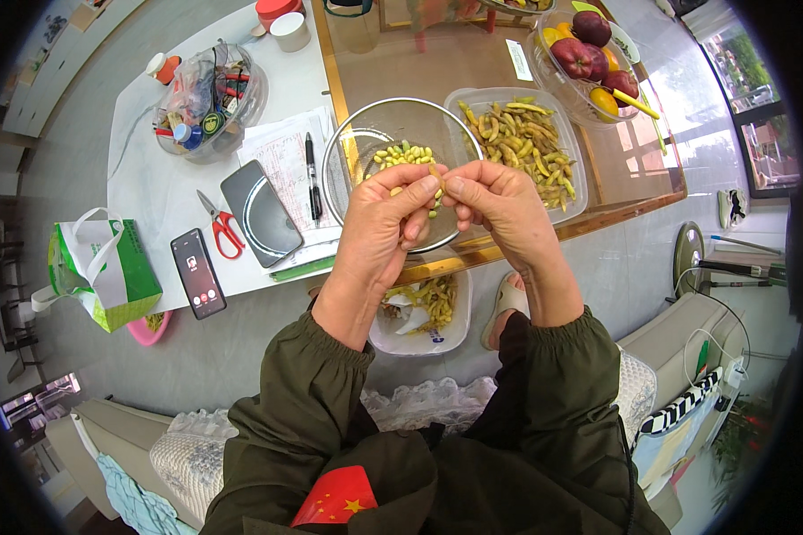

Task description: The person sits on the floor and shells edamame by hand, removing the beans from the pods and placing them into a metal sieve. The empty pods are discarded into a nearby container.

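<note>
Both hands meet over a round wire-mesh sieve (375,120) that holds a small heap of shelled green beans (405,154). Between the fingertips is a yellowish-brown bean pod (436,175). My left hand (391,210) pinches it with thumb and forefinger, its other fingers curled in. My right hand (498,200) grips the pod's other side in the same way. Part of the heap is hidden behind the fingers. Just right of the sieve, a clear plastic tray (570,200) is full of unshelled pods (525,140).
Left of the sieve lie a pen (312,180), papers (288,144), a dark tablet or phone (261,212), red-handled scissors (226,234) and a lit smartphone (199,273). A fruit bowl (548,80) stands back right. Below the table edge, a white bin (418,344) holds empty pods.
</note>
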Available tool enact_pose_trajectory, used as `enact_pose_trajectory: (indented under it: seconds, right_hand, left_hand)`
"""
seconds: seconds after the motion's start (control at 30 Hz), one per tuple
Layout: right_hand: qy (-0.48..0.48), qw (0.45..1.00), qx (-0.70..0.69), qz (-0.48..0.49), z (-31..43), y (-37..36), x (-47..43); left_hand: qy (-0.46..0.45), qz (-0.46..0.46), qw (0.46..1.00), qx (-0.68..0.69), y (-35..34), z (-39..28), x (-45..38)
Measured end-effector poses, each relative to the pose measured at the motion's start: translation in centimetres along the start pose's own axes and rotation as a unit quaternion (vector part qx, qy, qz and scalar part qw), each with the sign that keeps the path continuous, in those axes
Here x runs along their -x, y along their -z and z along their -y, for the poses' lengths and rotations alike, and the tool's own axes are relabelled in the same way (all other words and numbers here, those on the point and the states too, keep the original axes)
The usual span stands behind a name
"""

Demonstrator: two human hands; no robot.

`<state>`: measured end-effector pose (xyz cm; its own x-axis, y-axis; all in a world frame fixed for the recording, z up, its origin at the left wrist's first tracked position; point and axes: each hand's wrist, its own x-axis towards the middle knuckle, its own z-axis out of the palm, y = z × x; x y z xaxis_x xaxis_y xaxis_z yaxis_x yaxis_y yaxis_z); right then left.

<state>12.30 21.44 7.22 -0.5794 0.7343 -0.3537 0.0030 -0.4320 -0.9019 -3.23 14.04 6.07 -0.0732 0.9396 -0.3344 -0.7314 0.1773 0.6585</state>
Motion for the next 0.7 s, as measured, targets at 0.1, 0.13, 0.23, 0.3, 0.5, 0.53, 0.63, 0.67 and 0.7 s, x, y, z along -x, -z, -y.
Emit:
enact_pose_trajectory:
  seconds: [0.1, 0.13, 0.23, 0.3, 0.5, 0.53, 0.63, 0.67, 0.7]
  right_hand:
    - [0.006, 1.0, 0.019, -0.003, 0.1, -0.3, 0.1]
    - [0.015, 0.999, 0.034, -0.003, 0.1, -0.5, 0.1]
    - [0.034, 0.996, 0.085, -0.015, 0.6, -0.9, 0.4]
    - [0.042, 0.993, 0.107, -0.026, 0.6, -1.0, 0.5]
    - [0.049, 0.997, 0.045, -0.043, -0.6, -1.5, 0.1]
    - [0.04, 0.998, 0.015, -0.043, -0.8, -1.6, 0.0]
    - [0.017, 0.997, -0.074, -0.028, -1.2, -1.4, -0.2]
    - [0.01, 0.994, -0.105, -0.021, -1.3, -1.2, -0.3]
    - [-0.004, 0.991, -0.13, -0.012, -1.2, -1.1, -0.3]
  left_hand:
    - [-0.016, -0.011, 1.0, 0.0, 0.4, 0.2, -0.1]
    - [-0.026, -0.025, 0.999, -0.004, 0.3, 0.3, -0.2]
    - [-0.04, -0.043, 0.998, -0.032, 0.2, 0.2, -0.1]
    - [-0.049, -0.05, 0.996, -0.054, 0.2, 0.2, 0.0]
    - [-0.08, -0.054, 0.992, -0.081, 0.1, 0.6, 0.0]
    - [-0.083, -0.053, 0.992, -0.08, 0.1, 0.7, 0.0]
    - [-0.085, -0.05, 0.992, -0.079, -0.1, 0.7, 0.0]
    - [-0.085, -0.049, 0.992, -0.079, -0.2, 0.6, 0.1]
    - [-0.081, -0.04, 0.994, -0.067, -0.2, 0.6, 0.1]
